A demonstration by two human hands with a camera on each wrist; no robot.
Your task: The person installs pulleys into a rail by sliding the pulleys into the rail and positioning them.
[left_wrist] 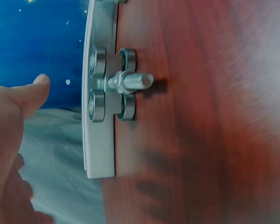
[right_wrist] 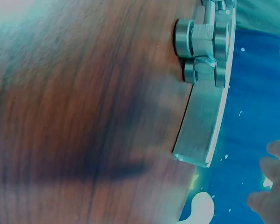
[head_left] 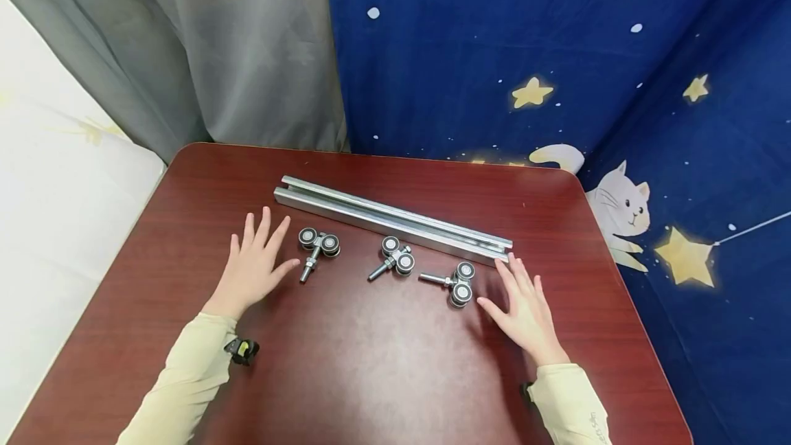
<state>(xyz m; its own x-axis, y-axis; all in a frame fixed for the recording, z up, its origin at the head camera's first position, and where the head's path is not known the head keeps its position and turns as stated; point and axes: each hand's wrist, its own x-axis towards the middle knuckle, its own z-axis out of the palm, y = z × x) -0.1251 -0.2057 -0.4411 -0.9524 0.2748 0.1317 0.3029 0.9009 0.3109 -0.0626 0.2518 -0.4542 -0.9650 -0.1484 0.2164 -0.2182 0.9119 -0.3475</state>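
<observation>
A silver metal channel rail (head_left: 395,218) lies slanted across the back half of the table. In front of it lie three roller trolleys, each with black-rimmed wheels and a threaded bolt: a left one (head_left: 313,251), a middle one (head_left: 392,259) and a right one (head_left: 456,283). My left hand (head_left: 250,263), fingers spread, is to the left of the left trolley (left_wrist: 113,86) and holds nothing. To the right of the right trolley (right_wrist: 203,41) is my right hand (head_left: 525,307), also spread and holding nothing; its fingertips appear close to the rail's right end.
The dark red wooden table (head_left: 371,362) has rounded back corners. Behind it hang a grey curtain (head_left: 259,53) and a blue curtain (head_left: 445,53) with stars and a cat. A white surface (head_left: 68,191) borders the left side.
</observation>
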